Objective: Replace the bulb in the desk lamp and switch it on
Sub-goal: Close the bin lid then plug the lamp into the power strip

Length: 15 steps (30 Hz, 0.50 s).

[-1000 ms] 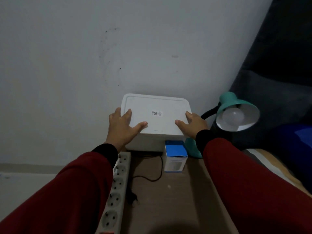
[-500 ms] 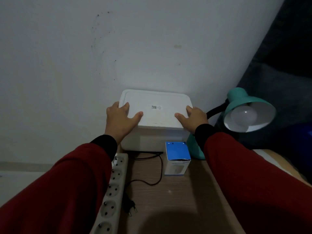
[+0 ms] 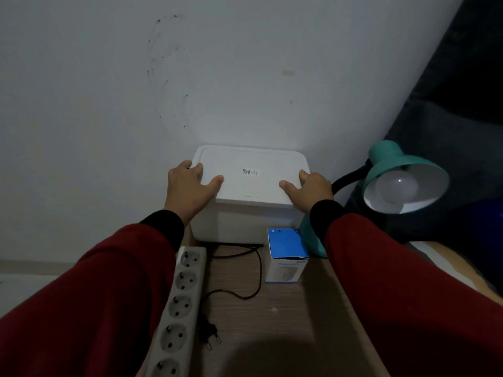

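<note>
A teal desk lamp stands at the right of the wooden table, its shade tilted toward me with a white bulb screwed in and unlit. A blue and white bulb box stands upright in front of a white lidded container against the wall. My left hand grips the lid's left edge, thumb on top. My right hand grips the lid's right edge the same way. The lamp's black plug lies loose on the table, its cord running back under the container.
A white power strip with several empty sockets lies along the table's left edge. The grey wall is close behind the container. A dark padded surface and a blue cushion sit to the right of the lamp.
Both hands have stayed on the lid's edges. My view has shifted, so the lamp and container sit further right and higher in the frame.
</note>
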Tool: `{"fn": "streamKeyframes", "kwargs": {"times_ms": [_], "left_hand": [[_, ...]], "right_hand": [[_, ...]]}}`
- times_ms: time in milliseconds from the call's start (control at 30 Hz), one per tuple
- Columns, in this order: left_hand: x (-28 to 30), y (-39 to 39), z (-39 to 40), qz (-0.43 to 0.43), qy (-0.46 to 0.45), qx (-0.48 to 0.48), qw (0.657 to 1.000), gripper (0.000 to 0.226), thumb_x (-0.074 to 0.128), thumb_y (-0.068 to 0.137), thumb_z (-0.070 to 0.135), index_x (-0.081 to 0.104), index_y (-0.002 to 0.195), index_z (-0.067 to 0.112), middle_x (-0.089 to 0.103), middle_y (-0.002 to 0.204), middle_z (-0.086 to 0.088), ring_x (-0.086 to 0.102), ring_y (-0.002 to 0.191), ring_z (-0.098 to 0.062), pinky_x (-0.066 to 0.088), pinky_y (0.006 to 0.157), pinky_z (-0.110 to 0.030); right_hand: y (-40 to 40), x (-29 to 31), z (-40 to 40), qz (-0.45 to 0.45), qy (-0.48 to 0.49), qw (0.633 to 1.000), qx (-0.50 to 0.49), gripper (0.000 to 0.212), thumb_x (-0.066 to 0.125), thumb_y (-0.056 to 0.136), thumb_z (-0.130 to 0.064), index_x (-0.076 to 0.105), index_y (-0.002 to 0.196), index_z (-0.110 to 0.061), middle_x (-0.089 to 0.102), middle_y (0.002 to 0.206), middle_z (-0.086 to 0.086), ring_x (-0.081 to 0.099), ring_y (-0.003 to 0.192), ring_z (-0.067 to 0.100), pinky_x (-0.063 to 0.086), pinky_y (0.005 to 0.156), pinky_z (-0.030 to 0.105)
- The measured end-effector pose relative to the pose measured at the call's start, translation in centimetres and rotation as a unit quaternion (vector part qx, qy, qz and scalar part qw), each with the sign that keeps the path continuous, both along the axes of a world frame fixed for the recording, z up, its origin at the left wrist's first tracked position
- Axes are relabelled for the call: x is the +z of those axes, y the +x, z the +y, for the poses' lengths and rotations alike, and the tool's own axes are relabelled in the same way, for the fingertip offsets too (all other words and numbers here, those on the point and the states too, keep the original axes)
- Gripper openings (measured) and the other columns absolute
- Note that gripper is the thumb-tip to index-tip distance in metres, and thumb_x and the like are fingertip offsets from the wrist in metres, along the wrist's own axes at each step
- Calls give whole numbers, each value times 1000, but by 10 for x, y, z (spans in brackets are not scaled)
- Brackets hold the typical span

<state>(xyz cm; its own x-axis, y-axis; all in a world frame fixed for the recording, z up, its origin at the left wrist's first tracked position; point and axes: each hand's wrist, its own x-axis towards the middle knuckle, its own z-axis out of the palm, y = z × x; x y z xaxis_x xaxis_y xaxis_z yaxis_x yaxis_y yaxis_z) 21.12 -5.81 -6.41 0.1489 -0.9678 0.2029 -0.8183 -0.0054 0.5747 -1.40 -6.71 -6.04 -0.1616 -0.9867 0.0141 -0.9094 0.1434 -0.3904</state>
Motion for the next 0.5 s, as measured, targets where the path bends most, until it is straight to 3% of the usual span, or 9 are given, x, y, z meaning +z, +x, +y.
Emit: {"fn": "streamKeyframes", "kwargs": {"times_ms": [267,400,500], "left_hand": [[2,1,3,16,-11,14,1000,74,43,71,53,61,113,-6,52,133,-22,42,130,-29,25,105,-29],[4,5,-1,11,-19,19,1000,69,54,77,53,60,117,-3,51,135,-20,42,130,-29,25,107,-32],[6,3,3,12,-8,16,1000,77,46,69,53,61,113,-9,53,130,-24,46,125,-31,23,101,-28]], "right_hand": [[4,4,-1,22,-19,1000,-4,68,46,91,-53,48,129,4,52,131,26,46,125,35,38,100,35],[6,5,-1,18,-23,1000,-2,68,46,91,-53,48,129,4,52,132,25,46,126,35,37,101,35],[7,2,-1,14,-17,1000,-2,70,45,91,-53,48,129,6,51,132,26,45,126,36,36,102,36]]}}
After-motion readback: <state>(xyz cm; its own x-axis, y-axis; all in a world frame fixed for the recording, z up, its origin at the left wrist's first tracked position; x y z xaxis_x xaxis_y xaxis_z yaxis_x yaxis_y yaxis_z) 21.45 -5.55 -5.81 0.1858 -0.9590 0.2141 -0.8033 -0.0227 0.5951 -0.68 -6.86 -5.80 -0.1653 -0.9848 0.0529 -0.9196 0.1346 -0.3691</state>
